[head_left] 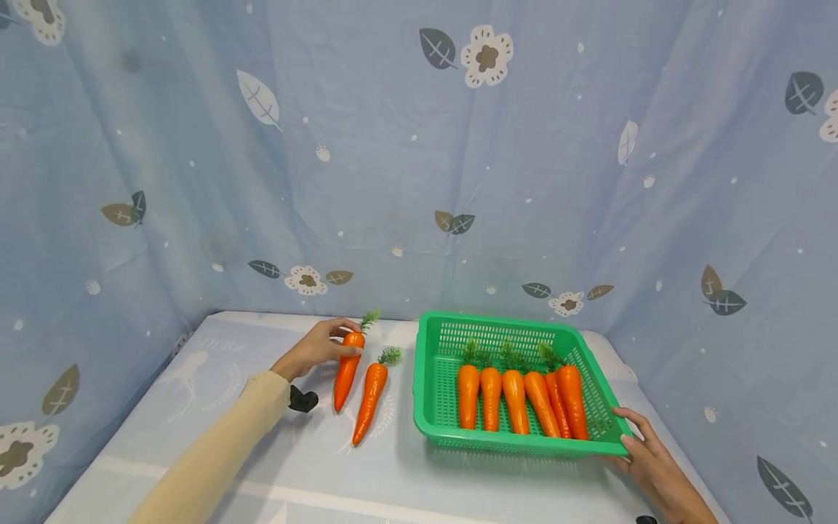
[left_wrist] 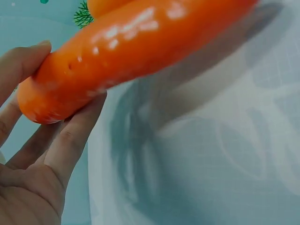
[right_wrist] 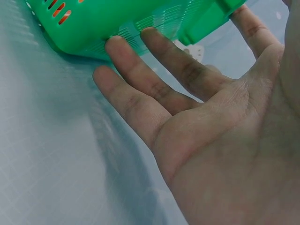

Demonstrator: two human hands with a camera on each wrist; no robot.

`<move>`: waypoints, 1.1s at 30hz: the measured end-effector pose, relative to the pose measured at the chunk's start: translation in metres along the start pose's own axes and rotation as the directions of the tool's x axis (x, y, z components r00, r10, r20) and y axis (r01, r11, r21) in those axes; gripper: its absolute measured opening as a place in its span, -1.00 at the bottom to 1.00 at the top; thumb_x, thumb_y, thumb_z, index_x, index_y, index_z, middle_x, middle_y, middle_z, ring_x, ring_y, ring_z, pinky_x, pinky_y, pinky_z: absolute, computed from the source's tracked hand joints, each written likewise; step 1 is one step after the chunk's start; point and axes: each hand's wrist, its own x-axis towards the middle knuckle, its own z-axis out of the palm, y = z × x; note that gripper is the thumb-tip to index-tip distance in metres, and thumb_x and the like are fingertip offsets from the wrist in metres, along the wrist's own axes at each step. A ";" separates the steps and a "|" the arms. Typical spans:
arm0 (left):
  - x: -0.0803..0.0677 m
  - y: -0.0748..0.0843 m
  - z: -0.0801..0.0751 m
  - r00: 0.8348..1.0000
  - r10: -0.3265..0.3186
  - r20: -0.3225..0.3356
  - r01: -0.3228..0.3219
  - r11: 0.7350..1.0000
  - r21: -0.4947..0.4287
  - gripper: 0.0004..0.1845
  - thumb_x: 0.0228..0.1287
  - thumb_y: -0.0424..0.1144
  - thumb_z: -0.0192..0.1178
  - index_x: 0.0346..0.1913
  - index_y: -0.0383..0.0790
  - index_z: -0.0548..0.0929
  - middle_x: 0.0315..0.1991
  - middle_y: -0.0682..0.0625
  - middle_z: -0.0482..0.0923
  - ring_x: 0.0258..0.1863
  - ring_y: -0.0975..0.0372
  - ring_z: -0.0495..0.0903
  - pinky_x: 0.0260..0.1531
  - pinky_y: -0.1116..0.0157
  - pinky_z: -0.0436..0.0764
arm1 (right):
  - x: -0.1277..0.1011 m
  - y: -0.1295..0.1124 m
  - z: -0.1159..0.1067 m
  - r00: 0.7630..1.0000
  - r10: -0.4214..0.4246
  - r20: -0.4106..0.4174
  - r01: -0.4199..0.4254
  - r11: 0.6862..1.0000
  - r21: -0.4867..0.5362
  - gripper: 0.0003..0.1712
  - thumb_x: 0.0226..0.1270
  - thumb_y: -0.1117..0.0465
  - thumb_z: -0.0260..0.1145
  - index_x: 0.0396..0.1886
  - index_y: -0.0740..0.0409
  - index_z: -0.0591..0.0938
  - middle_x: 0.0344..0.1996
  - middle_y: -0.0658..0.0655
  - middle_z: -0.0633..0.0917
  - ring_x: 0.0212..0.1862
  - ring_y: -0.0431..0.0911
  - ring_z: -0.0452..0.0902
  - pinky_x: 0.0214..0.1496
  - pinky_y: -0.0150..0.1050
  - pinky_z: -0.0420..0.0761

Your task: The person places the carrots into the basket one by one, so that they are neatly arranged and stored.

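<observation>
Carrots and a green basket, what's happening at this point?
A person sits at a cloth-covered table. Their left hand grips the top end of one carrot lying on the cloth, with a second loose carrot beside it. Their right hand rests with straight fingers against the near right corner of the green basket. Six carrots already lie side by side in the basket.

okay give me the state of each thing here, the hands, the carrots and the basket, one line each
left hand: gripping the held carrot's top
held carrot: tip toward the table
loose carrot: lying on the table
basket: holds six carrots in a row
right hand: fingers straight against the basket corner
</observation>
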 end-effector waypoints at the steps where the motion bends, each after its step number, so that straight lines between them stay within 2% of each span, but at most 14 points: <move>1: 0.000 0.001 0.000 1.000 0.002 0.000 -0.002 1.000 0.002 -0.52 0.23 -0.24 0.51 0.20 -0.17 0.63 0.21 -0.21 0.54 0.09 -0.03 0.58 -0.12 0.16 0.73 | 0.000 0.000 0.001 1.000 0.010 -0.008 -0.010 1.000 -0.005 -0.41 0.76 0.06 -0.09 0.61 -0.21 -0.02 0.50 0.18 -0.03 0.21 -0.33 0.54 0.19 -0.25 0.62; 3: 0.000 0.004 0.000 1.000 0.010 0.000 -0.010 1.000 0.010 -0.51 0.24 -0.23 0.51 0.21 -0.18 0.63 0.23 -0.22 0.52 0.02 -0.01 0.61 -0.14 0.16 0.72 | 0.000 0.000 0.001 1.000 0.020 -0.021 -0.020 1.000 -0.012 -0.41 0.76 0.05 -0.08 0.62 -0.22 -0.01 0.51 0.27 -0.16 0.21 -0.34 0.54 0.19 -0.24 0.62; 8: -0.001 0.010 -0.001 1.000 0.025 0.003 -0.025 0.999 0.020 -0.47 0.23 -0.16 0.53 0.23 -0.16 0.63 0.26 -0.18 0.50 -0.11 0.04 0.67 -0.14 0.14 0.72 | 0.002 -0.001 0.000 1.000 0.027 -0.007 -0.027 1.000 -0.012 -0.41 0.76 0.04 -0.08 0.62 -0.26 0.00 0.51 0.21 -0.08 0.22 -0.36 0.52 0.21 -0.21 0.62; 13: -0.004 0.020 0.000 0.999 0.042 0.022 -0.042 0.999 0.008 -0.44 0.22 -0.13 0.53 0.25 -0.14 0.62 0.28 -0.15 0.50 -0.07 0.05 0.68 -0.08 0.11 0.73 | 0.002 0.000 -0.001 0.998 0.056 -0.018 -0.056 0.998 0.005 -0.41 0.75 -0.01 -0.08 0.61 -0.30 0.00 0.55 0.26 -0.21 0.20 -0.39 0.51 0.20 -0.18 0.63; 18: -0.005 0.030 0.003 0.998 0.049 0.029 -0.050 0.999 0.014 -0.47 0.22 -0.12 0.53 0.23 -0.09 0.63 0.28 -0.14 0.50 0.00 0.04 0.66 -0.08 0.14 0.74 | 0.000 0.000 -0.001 1.000 0.010 0.007 -0.010 1.000 -0.008 -0.41 0.77 0.06 -0.12 0.63 -0.21 -0.04 0.50 0.25 -0.09 0.23 -0.33 0.53 0.22 -0.16 0.63; 20: -0.004 0.033 0.004 0.998 0.055 0.033 -0.056 0.998 0.026 -0.47 0.23 -0.11 0.53 0.23 -0.08 0.63 0.27 -0.14 0.50 0.00 0.03 0.66 -0.09 0.15 0.74 | 0.000 0.000 -0.001 1.000 0.001 0.019 -0.001 1.000 0.002 -0.41 0.77 0.07 -0.13 0.63 -0.21 -0.05 0.49 0.23 -0.10 0.24 -0.32 0.53 0.23 -0.15 0.63; 26: -0.003 0.040 0.009 0.996 0.081 0.044 -0.082 0.997 0.009 -0.49 0.23 -0.12 0.53 0.22 -0.08 0.64 0.24 -0.13 0.52 -0.02 0.01 0.65 -0.10 0.14 0.74 | 0.001 -0.003 0.000 0.998 0.058 -0.002 -0.058 0.998 0.006 -0.39 0.76 -0.02 -0.11 0.63 -0.27 -0.05 0.56 0.29 -0.26 0.21 -0.35 0.53 0.27 -0.03 0.61; 29: -0.004 0.045 0.012 0.993 0.100 0.063 -0.099 0.995 -0.010 -0.48 0.24 -0.14 0.52 0.24 -0.12 0.63 0.24 -0.14 0.53 0.00 0.00 0.64 -0.08 0.13 0.73 | 0.000 -0.003 0.001 0.999 0.049 0.002 -0.049 0.999 0.012 -0.41 0.76 0.00 -0.10 0.62 -0.25 -0.03 0.53 0.15 -0.09 0.22 -0.34 0.53 0.26 -0.05 0.61; 33: -0.006 0.052 0.017 0.992 0.109 0.071 -0.108 0.994 -0.018 -0.48 0.23 -0.14 0.52 0.23 -0.12 0.63 0.23 -0.13 0.53 0.04 0.00 0.64 -0.07 0.13 0.74 | -0.001 0.002 -0.004 0.994 -0.060 0.094 0.055 0.997 0.053 -0.44 0.78 0.14 -0.18 0.62 -0.21 -0.03 0.40 -0.18 0.23 0.27 -0.30 0.52 0.27 -0.14 0.61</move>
